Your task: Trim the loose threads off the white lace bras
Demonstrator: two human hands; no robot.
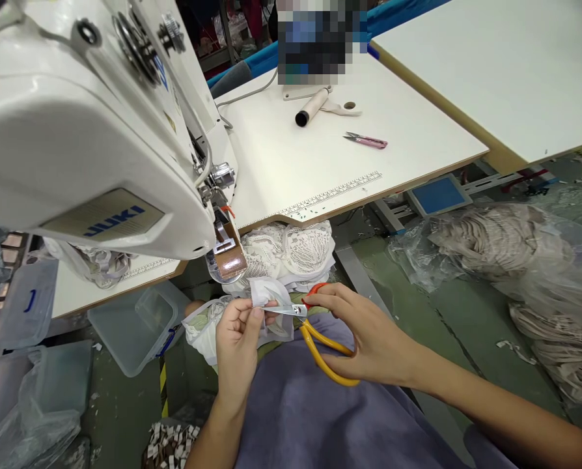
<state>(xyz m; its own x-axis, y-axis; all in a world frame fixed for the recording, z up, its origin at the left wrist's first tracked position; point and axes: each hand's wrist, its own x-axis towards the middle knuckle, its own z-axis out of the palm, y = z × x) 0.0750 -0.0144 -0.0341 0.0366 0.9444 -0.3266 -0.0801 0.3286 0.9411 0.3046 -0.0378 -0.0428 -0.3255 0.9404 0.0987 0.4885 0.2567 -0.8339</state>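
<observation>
Over my lap, my left hand pinches a small white lace fabric piece between thumb and fingers. My right hand grips yellow-handled scissors, with its fingers through the loops. The scissor blades lie across the white piece right beside my left thumb. More white lace pieces are piled just beyond my hands, under the table's edge. A purple cloth covers my lap.
A white sewing machine fills the upper left above a white table. On the table lie pink thread snips and a tube. A clear plastic bin stands left; bagged beige fabric lies on the floor at right.
</observation>
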